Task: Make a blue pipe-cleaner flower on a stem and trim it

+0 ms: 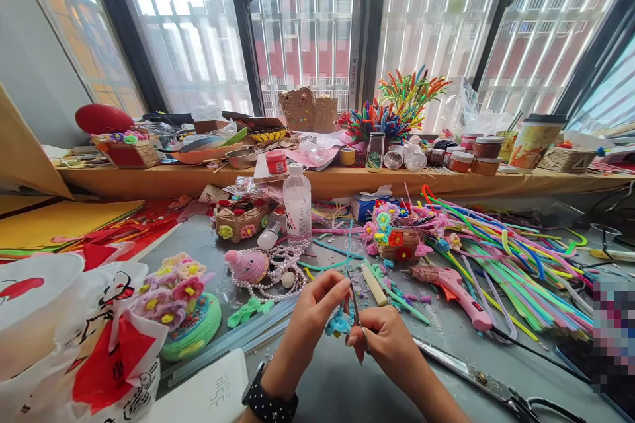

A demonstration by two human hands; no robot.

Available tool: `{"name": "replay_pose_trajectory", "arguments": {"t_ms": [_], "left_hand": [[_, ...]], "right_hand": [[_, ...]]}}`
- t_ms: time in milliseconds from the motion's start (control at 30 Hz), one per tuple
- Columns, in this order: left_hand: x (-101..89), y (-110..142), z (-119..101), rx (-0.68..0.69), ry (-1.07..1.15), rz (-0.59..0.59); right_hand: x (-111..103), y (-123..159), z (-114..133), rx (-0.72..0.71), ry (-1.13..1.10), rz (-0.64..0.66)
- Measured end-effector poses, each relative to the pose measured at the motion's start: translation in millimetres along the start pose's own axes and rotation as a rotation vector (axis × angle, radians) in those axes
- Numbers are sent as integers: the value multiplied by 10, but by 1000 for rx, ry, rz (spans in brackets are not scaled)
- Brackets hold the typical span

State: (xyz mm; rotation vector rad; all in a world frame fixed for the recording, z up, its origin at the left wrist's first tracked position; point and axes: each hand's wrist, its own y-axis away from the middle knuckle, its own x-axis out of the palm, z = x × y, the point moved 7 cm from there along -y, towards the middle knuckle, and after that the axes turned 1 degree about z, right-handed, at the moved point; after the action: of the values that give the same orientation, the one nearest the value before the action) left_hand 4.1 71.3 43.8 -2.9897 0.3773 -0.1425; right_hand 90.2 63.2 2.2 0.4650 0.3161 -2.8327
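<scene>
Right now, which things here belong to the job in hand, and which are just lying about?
In the job:
small scissors, in the right hand
blue fuzzy piece, at the left hand
perhaps the loose pipe cleaners and pink glue gun

Lying about, it seems:
plastic bottle
large shears
red balloon

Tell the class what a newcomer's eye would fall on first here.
Probably the multicoloured bouquet on the ledge, right of centre, before the windows. Next, low in the middle, the hands with small scissors at a blue fuzzy piece. A pink glue gun lies to their right.
</scene>
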Motion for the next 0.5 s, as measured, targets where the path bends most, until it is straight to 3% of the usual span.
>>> {"name": "replay_pose_trajectory", "arguments": {"t_ms": [133, 300, 500], "left_hand": [[9, 9, -34, 13, -10, -4], [39, -4, 38, -41, -13, 80], [44, 4, 33, -46, -36, 83]], "right_hand": [[43, 11, 7, -18, -30, 77], [67, 36, 45, -72, -118, 167], [42, 8, 25, -36, -112, 90]]}}
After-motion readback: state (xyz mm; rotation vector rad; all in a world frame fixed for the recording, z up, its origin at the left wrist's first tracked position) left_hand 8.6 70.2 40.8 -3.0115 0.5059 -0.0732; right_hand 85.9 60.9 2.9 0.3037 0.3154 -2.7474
